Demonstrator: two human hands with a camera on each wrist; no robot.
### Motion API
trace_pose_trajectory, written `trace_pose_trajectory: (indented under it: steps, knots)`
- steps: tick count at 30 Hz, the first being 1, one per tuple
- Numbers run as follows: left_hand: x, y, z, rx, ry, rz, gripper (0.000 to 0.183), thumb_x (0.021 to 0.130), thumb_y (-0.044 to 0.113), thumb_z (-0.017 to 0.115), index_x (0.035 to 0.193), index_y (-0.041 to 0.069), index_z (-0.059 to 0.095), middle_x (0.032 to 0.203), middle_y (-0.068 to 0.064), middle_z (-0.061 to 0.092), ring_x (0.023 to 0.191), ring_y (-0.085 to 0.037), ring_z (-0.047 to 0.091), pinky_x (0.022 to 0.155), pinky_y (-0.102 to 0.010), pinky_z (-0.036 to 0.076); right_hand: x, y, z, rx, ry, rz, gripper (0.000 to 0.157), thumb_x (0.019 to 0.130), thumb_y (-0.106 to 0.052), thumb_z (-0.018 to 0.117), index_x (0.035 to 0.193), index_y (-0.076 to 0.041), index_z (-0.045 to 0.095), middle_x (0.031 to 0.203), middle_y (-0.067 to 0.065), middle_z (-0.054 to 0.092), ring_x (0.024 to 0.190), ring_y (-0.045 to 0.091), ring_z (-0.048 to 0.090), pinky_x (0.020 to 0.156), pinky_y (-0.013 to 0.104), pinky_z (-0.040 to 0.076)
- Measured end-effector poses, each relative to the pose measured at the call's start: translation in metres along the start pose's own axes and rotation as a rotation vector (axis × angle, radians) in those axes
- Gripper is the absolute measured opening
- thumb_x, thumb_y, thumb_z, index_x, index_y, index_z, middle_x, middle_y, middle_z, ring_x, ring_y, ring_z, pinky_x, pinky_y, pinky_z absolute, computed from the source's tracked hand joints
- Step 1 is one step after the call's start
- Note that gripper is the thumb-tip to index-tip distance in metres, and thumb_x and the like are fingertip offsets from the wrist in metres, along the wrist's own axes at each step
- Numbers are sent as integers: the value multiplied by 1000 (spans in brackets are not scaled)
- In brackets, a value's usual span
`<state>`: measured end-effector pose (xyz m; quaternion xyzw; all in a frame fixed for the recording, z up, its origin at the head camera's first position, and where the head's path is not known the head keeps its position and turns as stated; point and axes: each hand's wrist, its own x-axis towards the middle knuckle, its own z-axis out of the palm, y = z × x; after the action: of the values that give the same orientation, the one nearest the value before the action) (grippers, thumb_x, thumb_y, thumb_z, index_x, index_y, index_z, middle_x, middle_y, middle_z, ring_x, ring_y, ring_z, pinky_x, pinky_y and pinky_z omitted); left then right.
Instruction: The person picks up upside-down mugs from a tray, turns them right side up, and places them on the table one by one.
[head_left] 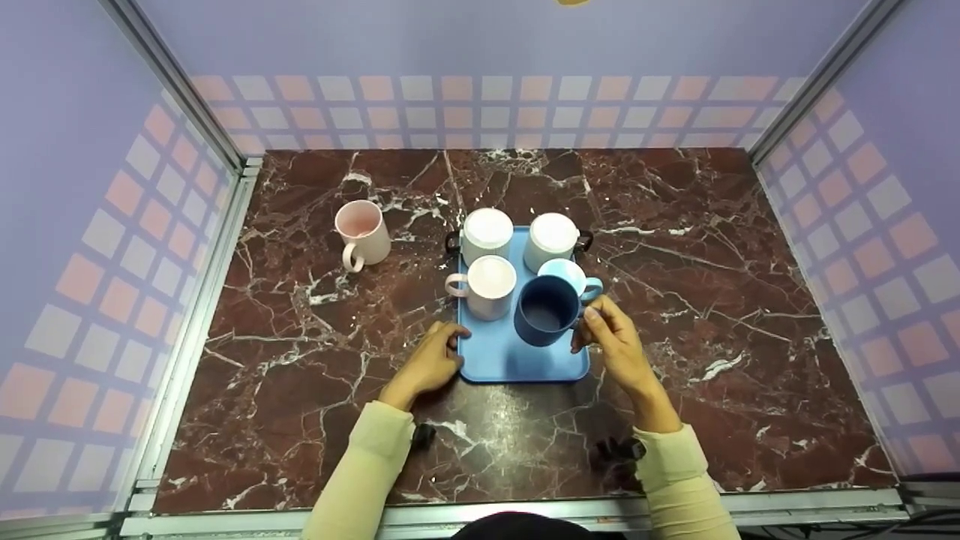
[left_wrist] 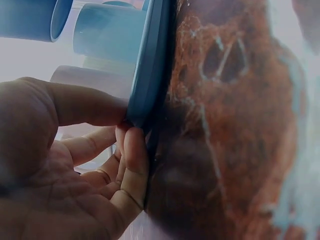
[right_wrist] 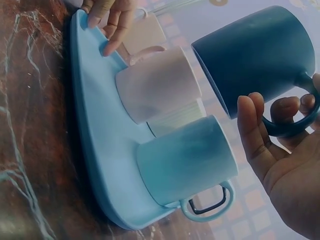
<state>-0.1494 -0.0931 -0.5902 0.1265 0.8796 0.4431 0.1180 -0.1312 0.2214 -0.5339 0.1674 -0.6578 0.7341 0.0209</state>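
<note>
My left hand [head_left: 429,361] pinches the near left edge of a blue tray [head_left: 540,365], thumb on the rim and fingers beneath it in the left wrist view. By its handle, my right hand [head_left: 621,346] grips a dark blue mug [right_wrist: 257,57], held in the air over the tray's right side. On the tray, a light blue mug [right_wrist: 185,162] stands just behind the raised mug. A pale pink mug [head_left: 490,298] is to its left, handle pointing left. Two white mugs [head_left: 486,240] with black handles occupy the back of the tray.
Another pink mug [head_left: 365,236] stands on the dark red marbled tabletop [head_left: 300,375], left of the tray. Walls with pink and white squares [head_left: 457,112] enclose the back and both sides. The tray's near strip, under the raised mug, is bare.
</note>
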Motion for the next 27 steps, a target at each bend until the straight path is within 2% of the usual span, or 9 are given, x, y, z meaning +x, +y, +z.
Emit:
trace_pose_trajectory:
  steps: [8, 12, 19, 24, 27]
  knots:
    - [1, 0, -1, 1, -17, -16, 47, 80, -4, 58, 125, 4, 65, 100, -10, 53, 85, -17, 47, 80, -32, 41, 2, -15, -13, 0, 34, -4, 32, 110, -10, 44, 90, 15, 40, 74, 5, 48, 65, 19, 61, 60, 32, 60]
    - [1, -1, -1, 1, -17, -30, 46, 81, -2, 59, 126, 5, 65, 100, -9, 53, 85, -17, 46, 80, -32, 40, 4, -24, -22, 67, 43, -26, 29, 111, -9, 43, 90, 10, 42, 75, 4, 50, 67, 19, 61, 62, 30, 60]
    - [1, -2, 1, -10, -5, -33, 46, 81, -3, 60, 125, 5, 65, 100, -10, 53, 83, -17, 47, 79, -32, 40, 13, -40, -35, 52, 116, -24, 32, 111, -13, 45, 89, 10, 40, 73, 5, 51, 64, 20, 62, 62, 28, 60]
    - [2, -2, 2, -7, 4, -22, 47, 80, -3, 60, 125, 4, 65, 100, -10, 53, 84, -17, 47, 79, -33, 41, 20, -51, -44, 68, 162, -15, 24, 111, -15, 46, 90, -2, 47, 74, 4, 52, 64, 18, 62, 63, 30, 61]
    - [1, -2, 2, -8, 5, -23, 47, 79, -3, 61, 126, 4, 65, 99, -10, 53, 83, -17, 47, 78, -33, 41, 24, -56, -49, 76, 194, -27, 22, 111, -16, 46, 92, -5, 50, 74, 4, 54, 63, 17, 64, 61, 30, 61]
